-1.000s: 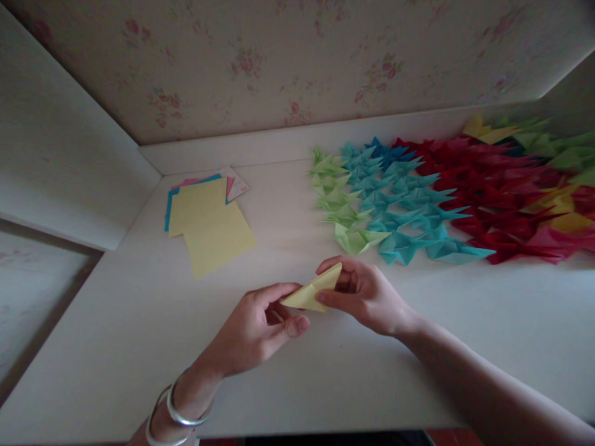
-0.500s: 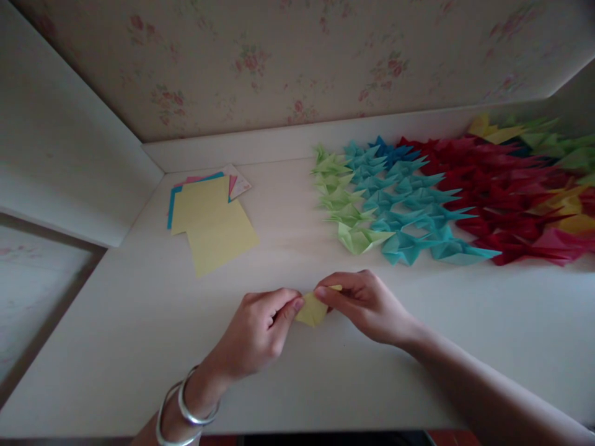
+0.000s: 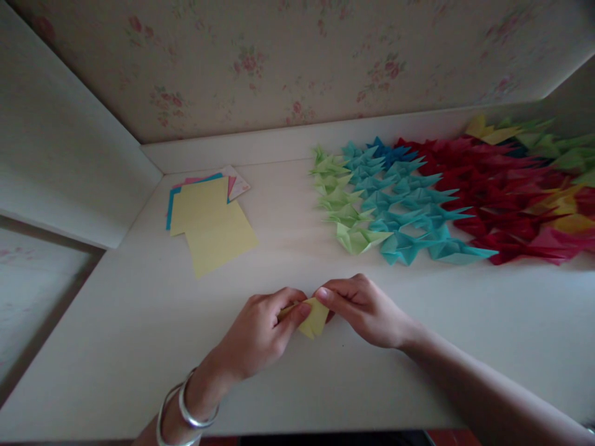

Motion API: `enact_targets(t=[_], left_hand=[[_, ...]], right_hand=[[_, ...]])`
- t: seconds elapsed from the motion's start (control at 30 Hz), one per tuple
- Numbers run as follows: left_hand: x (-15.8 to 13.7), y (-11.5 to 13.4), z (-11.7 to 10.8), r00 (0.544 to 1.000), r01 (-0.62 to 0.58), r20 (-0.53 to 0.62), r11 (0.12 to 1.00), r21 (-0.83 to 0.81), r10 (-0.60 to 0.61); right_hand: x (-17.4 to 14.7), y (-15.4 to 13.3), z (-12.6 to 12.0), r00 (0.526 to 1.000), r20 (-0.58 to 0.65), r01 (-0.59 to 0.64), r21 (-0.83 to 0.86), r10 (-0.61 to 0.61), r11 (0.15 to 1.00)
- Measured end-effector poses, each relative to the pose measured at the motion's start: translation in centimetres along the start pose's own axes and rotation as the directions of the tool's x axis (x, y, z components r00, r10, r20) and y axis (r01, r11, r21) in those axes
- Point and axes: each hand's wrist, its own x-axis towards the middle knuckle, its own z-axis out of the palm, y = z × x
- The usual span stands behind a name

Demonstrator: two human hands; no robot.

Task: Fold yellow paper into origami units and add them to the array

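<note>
Left hand [image 3: 258, 334] and right hand [image 3: 369, 311] tightly pinched the folded yellow paper [image 3: 317, 319]; I saw yellow sheets [image 3: 222, 238] lying far left.

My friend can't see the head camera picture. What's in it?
A left hand and a right hand hold a folded yellow paper over a white table. Behind lie yellow sheets to the left and rows of folded shapes, mostly green, blue and red, to the right.
</note>
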Motion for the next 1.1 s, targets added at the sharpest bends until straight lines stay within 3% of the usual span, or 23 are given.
enact_targets(t=[0.2, 0.5, 0.63, 0.73, 0.8, 0.97, 1.1], left_hand=[[-0.5, 0.1, -0.2, 0.996, -0.091, 0.01, 0.994, 0.06, 0.091], [-0.3, -0.1, -0.1, 0.995, -0.099, -0.009, 0.995, 0.021, 0.099], [-0.3, -0.2, 0.1, 0.994, -0.046, -0.096, 0.999, 0.017, 0.047], [-0.2, -0.5, 0.3, 0.969, 0.003, -0.248, 0.999, 0.049, 0.01], [-0.1, -0.7, 0.5, 0.938, 0.037, -0.346, 0.996, 0.084, -0.006], [0.2, -0.7, 0.7, 0.923, 0.039, -0.383, 0.998, 0.044, -0.019], [0.1, -0.3, 0.8, 0.947, 0.031, -0.319, 0.998, -0.054, -0.047]], right_hand=[[-0.2, -0.2, 0.1, 0.998, -0.034, 0.05, -0.057, -0.052, 0.997], [-0.1, 0.0, 0.3, 0.991, -0.063, 0.116, -0.038, -0.118, 0.993], [-0.3, 0.3, 0.3, 0.963, -0.235, 0.132, -0.025, -0.134, 0.991], [-0.6, 0.4, 0.6, 0.883, -0.427, 0.165, -0.101, -0.193, 0.981], [-0.8, 0.3, 1.2, 0.851, -0.48, 0.177, -0.119, -0.213, 0.977], [-0.6, 0.2, 3.3, 0.937, -0.324, 0.177, 0.12, -0.131, 0.977], [-0.3, 0.2, 4.0, 0.94, -0.323, 0.19, 0.236, -0.107, 0.953]])
